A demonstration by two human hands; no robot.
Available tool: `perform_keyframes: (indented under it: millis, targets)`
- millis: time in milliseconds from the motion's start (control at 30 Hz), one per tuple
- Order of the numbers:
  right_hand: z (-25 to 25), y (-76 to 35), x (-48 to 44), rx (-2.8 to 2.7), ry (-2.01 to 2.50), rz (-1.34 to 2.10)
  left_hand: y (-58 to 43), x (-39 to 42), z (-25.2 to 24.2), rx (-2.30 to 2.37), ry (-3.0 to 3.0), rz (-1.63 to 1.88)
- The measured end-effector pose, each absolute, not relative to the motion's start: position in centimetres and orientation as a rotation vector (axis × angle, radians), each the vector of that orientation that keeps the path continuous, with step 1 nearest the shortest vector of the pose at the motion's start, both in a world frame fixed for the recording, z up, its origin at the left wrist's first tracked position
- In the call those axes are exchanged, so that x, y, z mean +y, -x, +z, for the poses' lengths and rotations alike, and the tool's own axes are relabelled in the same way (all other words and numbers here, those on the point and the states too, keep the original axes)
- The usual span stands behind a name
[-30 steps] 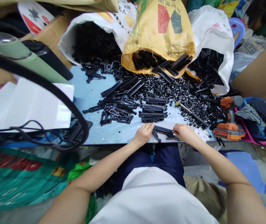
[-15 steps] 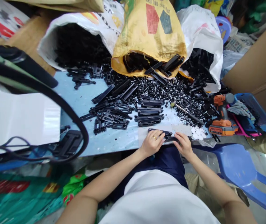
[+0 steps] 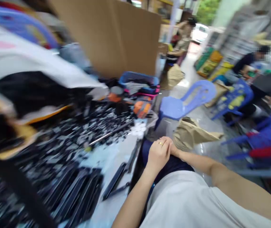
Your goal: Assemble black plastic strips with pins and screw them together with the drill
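Over my lap, just off the table's edge, my left hand (image 3: 158,152) lies closed against my right hand (image 3: 171,146), a ring on one finger. The right hand is mostly hidden behind the left, so its fingers do not show clearly. Whatever the left fingers may hold is hidden. On the table (image 3: 102,158) beside them rests a long black folding part (image 3: 115,180) with thin arms. More long black parts (image 3: 78,193) stand in a row at the lower left. Small black pieces (image 3: 64,139) are heaped behind, with a hammer (image 3: 109,134) across them.
White discs (image 3: 139,128) and an orange power drill (image 3: 142,109) are near the table's far end, before a blue basket (image 3: 139,79). Open sacks (image 3: 31,60) stand left. A blue chair (image 3: 173,106) and a tan bag (image 3: 192,134) are right. Several people sit farther off.
The view has swung to the right and is blurred. My hands have left the black part on the table and come together over my lap.
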State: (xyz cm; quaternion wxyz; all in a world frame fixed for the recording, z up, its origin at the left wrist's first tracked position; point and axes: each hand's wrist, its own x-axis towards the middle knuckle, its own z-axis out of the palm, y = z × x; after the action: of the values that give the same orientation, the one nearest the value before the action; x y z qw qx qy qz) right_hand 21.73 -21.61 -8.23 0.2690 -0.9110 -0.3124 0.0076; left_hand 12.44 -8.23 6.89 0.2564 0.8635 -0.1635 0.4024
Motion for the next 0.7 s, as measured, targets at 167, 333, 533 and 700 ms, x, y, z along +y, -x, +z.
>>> perform_keyframes:
  millis: [167, 333, 533, 700]
  targets:
    - [-8.1, -16.1, -34.7, 0.02, 2.683, -0.135, -13.1, -13.3, 7.9, -0.883, -2.086, 0.992]
    - [-7.2, -5.5, -42.4, 0.562, 2.685, -0.227, -11.6, -17.5, 8.4, -1.152, -1.885, 0.931]
    - [-6.1, -0.1, -44.1, 0.704, 2.651, -0.322, -10.6, -18.5, 9.4, -1.262, -1.812, 0.896]
    - [-6.1, -6.8, -41.0, 0.388, 2.689, -0.414, -11.1, -16.2, 8.8, -1.158, -1.906, 0.958]
